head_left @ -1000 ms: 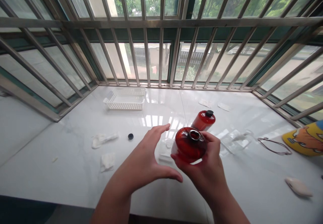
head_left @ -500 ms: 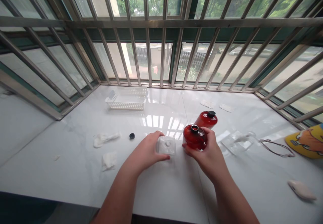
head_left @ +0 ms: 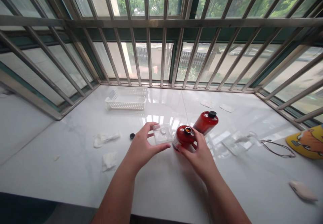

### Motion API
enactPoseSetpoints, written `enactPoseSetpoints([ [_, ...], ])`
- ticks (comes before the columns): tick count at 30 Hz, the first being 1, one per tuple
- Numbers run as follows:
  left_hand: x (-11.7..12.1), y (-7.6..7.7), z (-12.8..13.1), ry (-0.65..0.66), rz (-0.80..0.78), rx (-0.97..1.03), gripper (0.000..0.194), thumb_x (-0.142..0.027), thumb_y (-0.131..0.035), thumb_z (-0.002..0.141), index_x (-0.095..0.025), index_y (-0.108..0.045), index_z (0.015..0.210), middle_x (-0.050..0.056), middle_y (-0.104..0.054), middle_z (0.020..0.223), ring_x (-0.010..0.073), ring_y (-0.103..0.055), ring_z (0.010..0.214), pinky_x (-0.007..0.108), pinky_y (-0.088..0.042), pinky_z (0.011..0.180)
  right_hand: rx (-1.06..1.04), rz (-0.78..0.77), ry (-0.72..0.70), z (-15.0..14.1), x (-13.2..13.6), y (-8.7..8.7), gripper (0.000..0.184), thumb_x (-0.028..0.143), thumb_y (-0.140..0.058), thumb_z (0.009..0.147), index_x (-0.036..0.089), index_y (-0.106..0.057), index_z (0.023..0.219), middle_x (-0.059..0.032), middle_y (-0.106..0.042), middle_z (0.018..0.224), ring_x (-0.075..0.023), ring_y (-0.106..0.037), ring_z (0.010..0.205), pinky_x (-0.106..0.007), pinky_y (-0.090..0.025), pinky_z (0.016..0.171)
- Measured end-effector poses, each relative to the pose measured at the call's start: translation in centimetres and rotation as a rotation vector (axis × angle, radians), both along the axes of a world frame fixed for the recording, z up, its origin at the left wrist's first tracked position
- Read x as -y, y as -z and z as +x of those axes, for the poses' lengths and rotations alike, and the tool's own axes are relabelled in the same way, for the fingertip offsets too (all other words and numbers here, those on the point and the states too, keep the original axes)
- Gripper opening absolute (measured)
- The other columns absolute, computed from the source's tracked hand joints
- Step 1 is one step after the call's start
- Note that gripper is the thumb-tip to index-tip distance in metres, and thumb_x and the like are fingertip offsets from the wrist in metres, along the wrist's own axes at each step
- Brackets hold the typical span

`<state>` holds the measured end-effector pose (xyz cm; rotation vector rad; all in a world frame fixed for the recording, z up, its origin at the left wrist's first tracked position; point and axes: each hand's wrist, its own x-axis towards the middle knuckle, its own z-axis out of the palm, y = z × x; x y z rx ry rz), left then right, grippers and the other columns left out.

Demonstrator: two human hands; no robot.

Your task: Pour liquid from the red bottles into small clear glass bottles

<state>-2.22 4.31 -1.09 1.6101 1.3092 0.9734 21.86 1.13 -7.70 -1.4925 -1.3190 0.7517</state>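
My left hand [head_left: 147,142] grips a small clear square container [head_left: 163,134] with a round opening in its top, fingers along its left side and thumb at the front. Close beside it, my right hand [head_left: 195,148] is wrapped around an uncapped dark red bottle [head_left: 185,134], tilted slightly to the left; its round mouth faces up and toward the container. Just behind stands a second red bottle [head_left: 206,122] with a black cap on. A loose black cap [head_left: 132,136] lies left of my left hand, partly hidden by it.
At the back left sits a white perforated basket [head_left: 126,104]. Crumpled tissues [head_left: 109,161] lie on the left. To the right are a second clear container [head_left: 237,144], a cord loop [head_left: 277,149], a yellow printed object [head_left: 306,141] and a pale pink item [head_left: 302,190]. Metal window bars [head_left: 176,24] enclose the white counter.
The clear container has been raised and tipped a little toward me. My right hand has brought the open red bottle left, close against the container.
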Motion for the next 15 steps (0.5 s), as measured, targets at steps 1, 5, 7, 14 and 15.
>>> enactPoseSetpoints([
  [1, 0.1, -0.1, 0.2, -0.011, 0.006, 0.006, 0.072, -0.048, -0.102, 0.073, -0.029, -0.064, 0.132, 0.008, -0.072, 0.136, 0.0306, -0.069, 0.129, 0.051, -0.060, 0.112, 0.006, -0.015, 0.032, -0.3, 0.0, 0.2, 0.097, 0.060, -0.092, 0.078, 0.029, -0.047, 0.158, -0.0151, -0.053, 0.159, -0.0373, -0.062, 0.141, -0.060, -0.057, 0.116],
  [5, 0.4, -0.3, 0.8, -0.060, 0.046, -0.006, 0.078, -0.045, -0.103, 0.071, -0.028, -0.060, 0.134, 0.008, -0.071, 0.138, 0.0315, -0.069, 0.130, 0.046, -0.064, 0.103, 0.007, -0.063, 0.148, -1.2, 0.0, 0.1, 0.098, 0.063, -0.096, 0.072, 0.026, -0.047, 0.149, -0.0168, -0.065, 0.146, -0.0393, -0.071, 0.126, -0.061, -0.061, 0.106],
  [7, 0.5, -0.2, 0.9, -0.064, 0.062, -0.030, 0.078, -0.046, -0.103, 0.071, -0.028, -0.060, 0.133, 0.008, -0.071, 0.137, 0.0304, -0.072, 0.123, 0.046, -0.064, 0.100, 0.002, -0.057, 0.150, -1.3, 0.1, -0.2, 0.088, 0.061, -0.094, 0.075, 0.027, -0.050, 0.143, -0.0146, -0.070, 0.139, -0.0377, -0.074, 0.120, -0.058, -0.064, 0.101],
  [14, 0.7, -0.2, 0.8, -0.037, 0.147, -0.152, 0.076, -0.050, -0.102, 0.073, -0.032, -0.064, 0.137, 0.007, -0.071, 0.141, 0.0311, -0.071, 0.120, 0.048, -0.061, 0.104, 0.244, 0.179, 0.207, -0.6, 0.8, -1.9, 0.066, 0.049, -0.086, 0.085, 0.030, -0.058, 0.142, -0.0098, -0.068, 0.139, -0.0336, -0.072, 0.117, -0.051, -0.063, 0.096],
  [15, 0.8, -0.2, 0.8, -0.029, 0.162, -0.167, 0.076, -0.050, -0.102, 0.074, -0.032, -0.064, 0.138, 0.006, -0.070, 0.142, 0.0314, -0.071, 0.121, 0.048, -0.061, 0.103, 0.287, 0.236, 0.208, -0.5, 0.8, -2.1, 0.064, 0.045, -0.084, 0.086, 0.030, -0.058, 0.143, -0.0095, -0.068, 0.139, -0.0326, -0.071, 0.117, -0.050, -0.063, 0.096],
])
